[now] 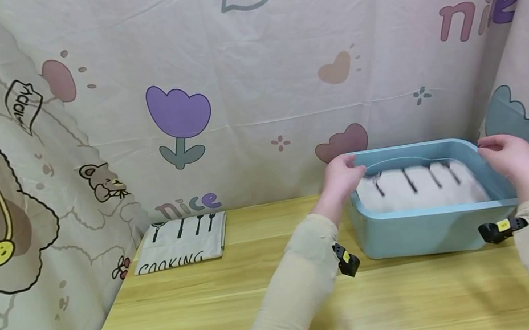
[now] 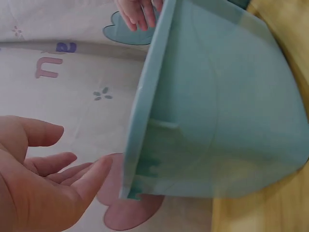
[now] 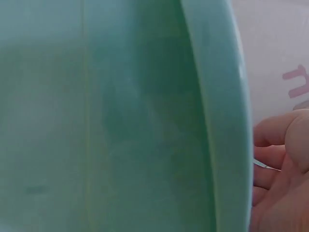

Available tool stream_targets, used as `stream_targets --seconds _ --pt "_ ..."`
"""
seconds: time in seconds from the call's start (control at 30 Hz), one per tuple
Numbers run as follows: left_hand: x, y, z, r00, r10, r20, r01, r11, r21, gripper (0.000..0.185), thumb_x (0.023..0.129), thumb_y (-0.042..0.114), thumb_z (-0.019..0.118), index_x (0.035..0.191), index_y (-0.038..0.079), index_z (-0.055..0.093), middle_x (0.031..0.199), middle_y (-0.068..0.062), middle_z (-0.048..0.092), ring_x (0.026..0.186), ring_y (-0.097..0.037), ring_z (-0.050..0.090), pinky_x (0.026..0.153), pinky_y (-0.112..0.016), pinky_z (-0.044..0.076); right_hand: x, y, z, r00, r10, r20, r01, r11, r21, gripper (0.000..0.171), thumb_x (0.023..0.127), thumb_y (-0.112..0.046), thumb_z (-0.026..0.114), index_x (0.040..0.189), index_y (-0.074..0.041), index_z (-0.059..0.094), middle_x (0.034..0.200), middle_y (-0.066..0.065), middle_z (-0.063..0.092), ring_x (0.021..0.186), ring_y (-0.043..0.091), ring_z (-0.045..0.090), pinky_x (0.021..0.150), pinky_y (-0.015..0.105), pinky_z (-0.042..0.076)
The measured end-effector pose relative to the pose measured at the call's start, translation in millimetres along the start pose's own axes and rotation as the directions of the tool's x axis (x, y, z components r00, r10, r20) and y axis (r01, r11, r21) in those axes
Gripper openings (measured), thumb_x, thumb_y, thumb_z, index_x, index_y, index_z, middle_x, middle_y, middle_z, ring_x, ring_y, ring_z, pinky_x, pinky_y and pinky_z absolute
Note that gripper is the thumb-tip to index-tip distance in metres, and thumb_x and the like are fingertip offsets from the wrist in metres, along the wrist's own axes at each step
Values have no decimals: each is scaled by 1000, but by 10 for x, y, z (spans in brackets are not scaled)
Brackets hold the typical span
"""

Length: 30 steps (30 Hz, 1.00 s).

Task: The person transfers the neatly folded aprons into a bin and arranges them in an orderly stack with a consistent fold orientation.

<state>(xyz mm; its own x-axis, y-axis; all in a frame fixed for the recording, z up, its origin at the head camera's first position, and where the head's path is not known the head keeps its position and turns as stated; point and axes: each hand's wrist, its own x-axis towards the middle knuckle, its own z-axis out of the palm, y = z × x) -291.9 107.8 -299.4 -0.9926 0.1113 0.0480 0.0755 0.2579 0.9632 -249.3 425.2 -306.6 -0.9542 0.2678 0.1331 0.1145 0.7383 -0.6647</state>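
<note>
bin (image 1: 431,231) hard against curtain (image 1: 386,82) — tabletop (image 1: 205,313) open

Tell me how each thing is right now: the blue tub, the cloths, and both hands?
Blue tub: upright on the table, a cloth inside.
Cloth in the tub: folded, lying flat.
Cooking cloth: folded flat on the table, far left.
Left hand: open, at the tub's left rim.
Right hand: at the tub's right rim, grip unclear.
Table: wooden.

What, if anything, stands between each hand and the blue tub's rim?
Nothing visible does. The left hand is at the blue tub's left rim and the right hand at its right rim. The folded cloth lies inside the tub, below both hands.
</note>
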Motion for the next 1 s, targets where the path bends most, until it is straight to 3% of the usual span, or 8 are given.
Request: stream_targets --seconds 0.07,0.27,0.47,0.8,0.9,1.0 --pt "-16 16 -57 1000 23 9 -24 998 54 37 94 12 68 131 7 63 127 -8 64 118 -22 59 96 -32 49 -37 -49 3 999 -40 -23 39 999 -35 57 106 -31 36 143 13 35 137 42 36 121 59 36 94 72 34" --pt "-66 0 -182 994 106 37 -109 988 108 35 95 15 67 129 8 64 117 -6 68 110 -18 62 90 -29 51 -80 -206 19 990 -127 -61 123 991 -57 59 105 -35 38 144 9 38 137 39 40 123 56 37 93 71 34" --pt "-138 -64 -274 973 210 95 -224 956 188 36 96 16 66 131 7 63 114 -5 70 110 -21 64 87 -25 51 -172 -352 77 976 -211 -60 208 976 -56 56 106 -34 42 142 9 41 133 36 46 118 52 43 91 67 37" --pt "-259 -163 -367 935 329 136 -356 856 376 42 98 21 62 139 12 58 121 -2 68 110 -16 63 92 -25 49 -362 -518 223 950 -311 -36 309 949 -61 54 105 -30 48 146 5 39 133 34 49 118 52 44 90 70 39" --pt "-301 -183 -390 919 362 154 -392 809 438 44 99 24 61 140 12 56 123 -2 67 110 -16 62 93 -26 49 -411 -572 276 938 -344 -45 340 938 -71 53 104 -28 49 146 3 40 133 33 51 119 52 44 90 70 38" --pt "-332 -199 -408 898 404 175 -434 745 507 45 98 24 62 141 11 55 124 -2 66 112 -14 61 95 -25 47 -441 -625 325 928 -370 -48 366 927 -81 52 104 -29 50 146 1 41 134 31 52 120 52 43 91 71 37"
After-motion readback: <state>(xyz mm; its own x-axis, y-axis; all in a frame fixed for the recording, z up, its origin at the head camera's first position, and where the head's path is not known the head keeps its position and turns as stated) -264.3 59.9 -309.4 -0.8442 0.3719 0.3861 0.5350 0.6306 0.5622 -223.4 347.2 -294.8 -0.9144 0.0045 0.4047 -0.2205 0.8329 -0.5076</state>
